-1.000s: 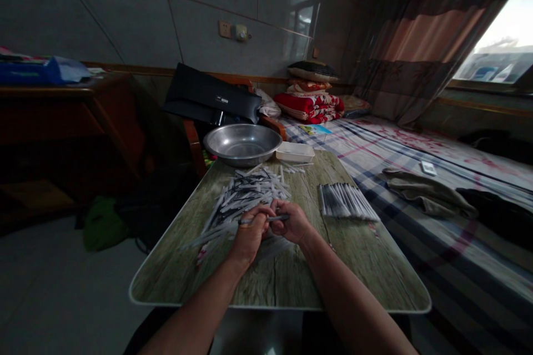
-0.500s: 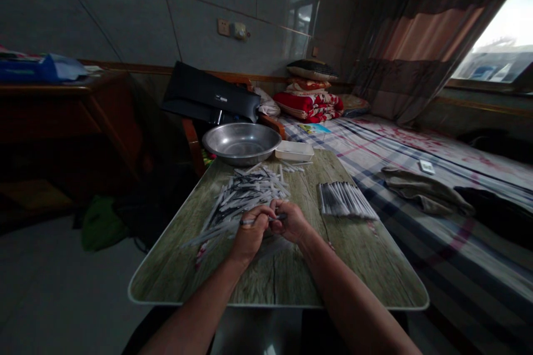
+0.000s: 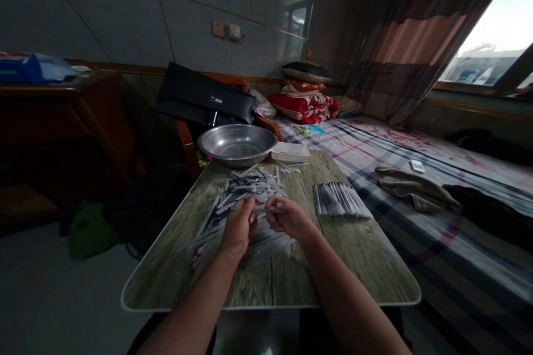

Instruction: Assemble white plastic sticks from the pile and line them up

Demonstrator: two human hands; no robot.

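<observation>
Over the table, my left hand (image 3: 238, 228) and my right hand (image 3: 289, 218) face each other with a small gap between them. A thin, pale, pen-like stick (image 3: 262, 211) spans that gap, and the fingers of both hands are closed on it. Its exact kind is too small to make out. Under and beyond my hands lies a loose pile of white and dark pen-like sticks (image 3: 250, 184). To the right of my right hand, a row of similar sticks (image 3: 342, 199) with dark far ends lies side by side.
The wood-patterned table (image 3: 283, 283) carries a white plastic tray (image 3: 290, 152) at its far edge, beside a wide metal basin (image 3: 238, 144). A bed with a checked sheet (image 3: 358, 150) runs along the right. Behind the basin, a black case (image 3: 204, 94) rests on a wooden chair.
My hands have moved apart from their touching position, and the stick now shows between them. The whole view has shifted slightly. The row of sticks looks the same.
</observation>
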